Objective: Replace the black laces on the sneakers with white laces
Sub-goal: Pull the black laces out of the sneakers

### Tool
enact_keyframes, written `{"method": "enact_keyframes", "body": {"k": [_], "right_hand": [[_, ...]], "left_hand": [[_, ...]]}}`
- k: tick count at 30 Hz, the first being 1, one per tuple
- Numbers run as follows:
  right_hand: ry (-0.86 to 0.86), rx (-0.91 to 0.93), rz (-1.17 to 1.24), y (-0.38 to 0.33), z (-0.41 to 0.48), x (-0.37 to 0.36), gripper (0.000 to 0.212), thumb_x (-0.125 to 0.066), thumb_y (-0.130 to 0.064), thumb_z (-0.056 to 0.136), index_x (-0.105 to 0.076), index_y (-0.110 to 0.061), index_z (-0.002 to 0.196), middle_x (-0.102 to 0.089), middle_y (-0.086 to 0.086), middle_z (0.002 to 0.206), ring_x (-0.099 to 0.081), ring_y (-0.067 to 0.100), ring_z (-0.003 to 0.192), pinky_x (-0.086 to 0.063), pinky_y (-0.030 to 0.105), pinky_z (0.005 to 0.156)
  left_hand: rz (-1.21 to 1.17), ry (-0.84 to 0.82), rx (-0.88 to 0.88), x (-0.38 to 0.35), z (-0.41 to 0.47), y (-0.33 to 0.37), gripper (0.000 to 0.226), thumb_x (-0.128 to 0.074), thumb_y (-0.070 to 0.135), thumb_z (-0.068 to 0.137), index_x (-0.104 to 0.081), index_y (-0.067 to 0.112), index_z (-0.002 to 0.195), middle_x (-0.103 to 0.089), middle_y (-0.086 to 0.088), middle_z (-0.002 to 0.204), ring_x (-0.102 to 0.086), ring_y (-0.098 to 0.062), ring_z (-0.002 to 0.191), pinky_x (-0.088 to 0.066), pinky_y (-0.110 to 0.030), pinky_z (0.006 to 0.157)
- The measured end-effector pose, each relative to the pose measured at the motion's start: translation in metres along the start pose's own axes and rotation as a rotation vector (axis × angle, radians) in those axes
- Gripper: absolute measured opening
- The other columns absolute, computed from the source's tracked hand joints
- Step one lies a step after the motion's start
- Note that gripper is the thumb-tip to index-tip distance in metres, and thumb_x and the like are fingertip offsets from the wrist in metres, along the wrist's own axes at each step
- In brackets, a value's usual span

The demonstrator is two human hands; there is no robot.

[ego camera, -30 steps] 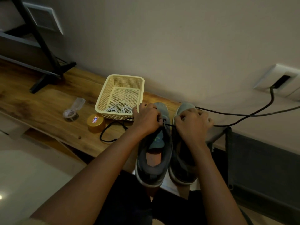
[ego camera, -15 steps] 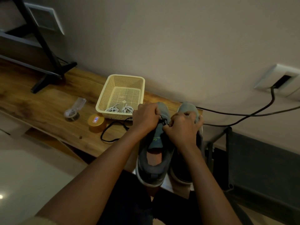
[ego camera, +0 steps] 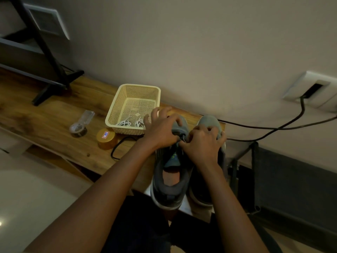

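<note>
Two grey sneakers stand side by side on the wooden bench (ego camera: pixel 45 121), toes toward the wall. My left hand (ego camera: pixel 160 130) rests on the front of the left sneaker (ego camera: pixel 169 179) with its fingers spread. My right hand (ego camera: pixel 204 145) lies over the right sneaker (ego camera: pixel 207 121), and its curled fingertips pinch the black lace (ego camera: pixel 179 138) at the left sneaker's eyelets. A loose loop of that black lace (ego camera: pixel 116 148) trails left across the bench. White laces (ego camera: pixel 127 123) lie in the cream basket (ego camera: pixel 116 108).
A gold round tin (ego camera: pixel 105 138) and a clear tape dispenser (ego camera: pixel 79 127) sit left of the basket. A black stand (ego camera: pixel 51 73) rises at the far left. Dark cables (ego camera: pixel 273 127) run from a wall socket (ego camera: pixel 313 88). A dark folding frame (ego camera: pixel 255 170) stands at right.
My left hand has loosened its grip, and its fingers have spread out toward the basket. My right hand has shifted left from the right sneaker to the lace area of the left one.
</note>
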State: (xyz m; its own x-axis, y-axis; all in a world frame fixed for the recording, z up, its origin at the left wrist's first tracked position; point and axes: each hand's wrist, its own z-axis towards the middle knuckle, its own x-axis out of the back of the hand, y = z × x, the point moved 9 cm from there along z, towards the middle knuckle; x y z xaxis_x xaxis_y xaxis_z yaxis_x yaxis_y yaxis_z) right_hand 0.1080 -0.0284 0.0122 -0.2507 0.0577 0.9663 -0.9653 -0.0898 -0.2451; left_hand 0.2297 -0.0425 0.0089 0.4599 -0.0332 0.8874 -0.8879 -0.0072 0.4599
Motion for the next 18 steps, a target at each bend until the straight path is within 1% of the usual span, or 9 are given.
{"method": "enact_keyframes", "body": {"k": [2,4,8,11,13,15,18], "right_hand": [[0.007,-0.008,0.012,0.001,0.001,0.001,0.028,-0.061,-0.039,0.082,-0.071,-0.015,0.093,-0.056,-0.003,0.121,-0.03,0.028,0.123,-0.006,0.052,0.11],[0.013,-0.023,0.029,0.002,0.001,0.002,0.028,-0.059,-0.036,0.083,-0.071,-0.013,0.094,-0.056,-0.003,0.122,-0.029,0.028,0.124,-0.006,0.051,0.11],[0.005,-0.044,0.028,0.003,0.001,0.002,0.027,-0.06,-0.036,0.083,-0.07,-0.012,0.092,-0.058,-0.002,0.118,-0.029,0.027,0.124,-0.008,0.05,0.11],[0.001,-0.055,0.025,0.004,0.0,0.002,0.023,-0.06,-0.033,0.082,-0.067,-0.012,0.086,-0.059,0.0,0.113,-0.031,0.027,0.123,-0.009,0.05,0.11],[0.002,-0.064,0.028,0.004,-0.001,0.002,0.022,-0.06,-0.032,0.082,-0.067,-0.011,0.085,-0.059,0.0,0.113,-0.032,0.027,0.123,-0.009,0.05,0.111],[-0.006,-0.069,0.023,0.004,-0.001,0.001,0.024,-0.061,-0.032,0.081,-0.067,-0.009,0.086,-0.059,0.001,0.112,-0.033,0.028,0.122,-0.008,0.05,0.111],[-0.009,-0.07,0.008,0.006,-0.001,0.001,0.024,-0.061,-0.033,0.079,-0.067,-0.01,0.084,-0.06,0.001,0.108,-0.035,0.029,0.12,-0.01,0.05,0.11]], "left_hand": [[0.094,-0.088,-0.005,-0.016,0.0,0.003,0.029,-0.069,0.033,0.081,-0.057,0.032,0.107,-0.017,0.003,0.154,0.004,-0.028,0.144,0.004,-0.056,0.112],[0.132,-0.096,0.015,-0.022,0.002,0.003,0.026,-0.067,0.037,0.084,-0.06,0.031,0.108,-0.021,0.001,0.153,0.003,-0.029,0.144,0.005,-0.056,0.112],[0.137,-0.003,0.0,-0.018,0.005,0.006,0.011,-0.063,0.033,0.085,-0.066,0.029,0.095,-0.033,0.005,0.148,-0.009,-0.026,0.142,0.001,-0.053,0.112],[0.099,0.045,0.019,-0.016,0.004,0.007,0.005,-0.061,0.028,0.087,-0.064,0.027,0.089,-0.038,0.006,0.145,-0.015,-0.023,0.14,0.0,-0.052,0.112],[0.074,0.104,0.066,-0.01,0.004,0.003,0.005,-0.057,0.023,0.088,-0.061,0.022,0.09,-0.045,0.004,0.139,-0.021,-0.022,0.138,-0.005,-0.051,0.113],[0.041,0.206,0.147,0.004,0.005,-0.007,0.012,-0.054,0.018,0.088,-0.062,0.014,0.097,-0.054,-0.001,0.128,-0.031,-0.024,0.131,-0.016,-0.049,0.111],[-0.059,0.352,0.279,0.03,0.003,-0.032,0.015,-0.056,0.023,0.09,-0.063,0.012,0.097,-0.059,-0.003,0.116,-0.039,-0.025,0.123,-0.026,-0.044,0.104]]}}
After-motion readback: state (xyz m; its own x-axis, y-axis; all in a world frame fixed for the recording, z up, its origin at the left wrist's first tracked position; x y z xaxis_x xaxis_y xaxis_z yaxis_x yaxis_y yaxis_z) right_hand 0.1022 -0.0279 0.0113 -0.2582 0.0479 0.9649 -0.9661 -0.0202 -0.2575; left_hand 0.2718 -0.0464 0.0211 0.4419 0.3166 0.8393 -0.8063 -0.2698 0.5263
